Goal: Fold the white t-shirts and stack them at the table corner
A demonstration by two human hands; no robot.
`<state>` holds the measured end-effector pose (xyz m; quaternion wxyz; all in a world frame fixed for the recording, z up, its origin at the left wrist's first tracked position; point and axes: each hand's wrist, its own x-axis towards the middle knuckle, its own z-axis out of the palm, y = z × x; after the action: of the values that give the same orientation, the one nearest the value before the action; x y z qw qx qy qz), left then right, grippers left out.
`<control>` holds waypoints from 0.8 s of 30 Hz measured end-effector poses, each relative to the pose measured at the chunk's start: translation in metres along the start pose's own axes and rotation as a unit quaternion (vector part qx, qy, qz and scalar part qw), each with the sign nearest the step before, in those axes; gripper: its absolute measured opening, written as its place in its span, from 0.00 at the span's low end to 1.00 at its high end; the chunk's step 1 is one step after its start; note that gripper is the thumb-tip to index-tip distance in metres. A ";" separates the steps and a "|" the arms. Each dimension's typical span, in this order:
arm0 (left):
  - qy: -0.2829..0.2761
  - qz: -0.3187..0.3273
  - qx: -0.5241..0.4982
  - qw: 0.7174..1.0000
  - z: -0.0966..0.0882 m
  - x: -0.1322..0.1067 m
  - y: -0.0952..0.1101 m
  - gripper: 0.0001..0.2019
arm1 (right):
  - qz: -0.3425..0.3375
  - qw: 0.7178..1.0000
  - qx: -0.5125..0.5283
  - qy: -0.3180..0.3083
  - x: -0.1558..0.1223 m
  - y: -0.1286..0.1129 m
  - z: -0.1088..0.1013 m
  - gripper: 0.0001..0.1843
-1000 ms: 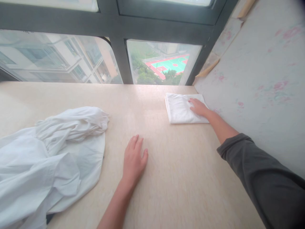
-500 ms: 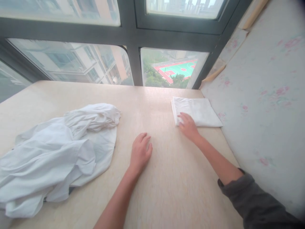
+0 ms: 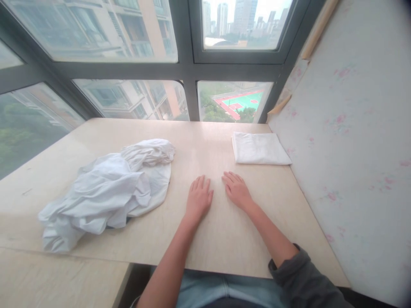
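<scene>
My left hand (image 3: 199,197) lies flat on the pale wooden table (image 3: 221,231), fingers stretched out, holding nothing. My right hand (image 3: 236,188) rests flat just beside it, fingers apart and empty. A neatly folded white cloth (image 3: 259,148) sits at the table's far right corner, apart from my right hand. A crumpled heap of white fabric (image 3: 112,188) lies to the left of my left hand, not touched.
A wall with faded floral paper (image 3: 353,141) borders the table on the right. Dark-framed windows (image 3: 189,68) run along the far edge. A second, lower board (image 3: 58,278) adjoins at the near left. My lap shows below the table's near edge.
My right hand let go of the folded cloth and drew back to lie beside my left hand. The view pulled back and upward; the left hand stayed flat.
</scene>
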<state>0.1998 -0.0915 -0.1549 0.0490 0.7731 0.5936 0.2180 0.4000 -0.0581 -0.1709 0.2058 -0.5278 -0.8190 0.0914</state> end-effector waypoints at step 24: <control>0.042 -0.242 0.183 0.952 -0.147 0.080 -0.160 0.30 | 0.008 1.000 -0.020 -0.019 -0.003 -0.004 0.001 0.24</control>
<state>0.0142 0.0033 -0.0543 -0.0673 0.5921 0.7941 0.1192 0.3969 -0.0621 -0.1710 0.1791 -0.5368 -0.8199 0.0869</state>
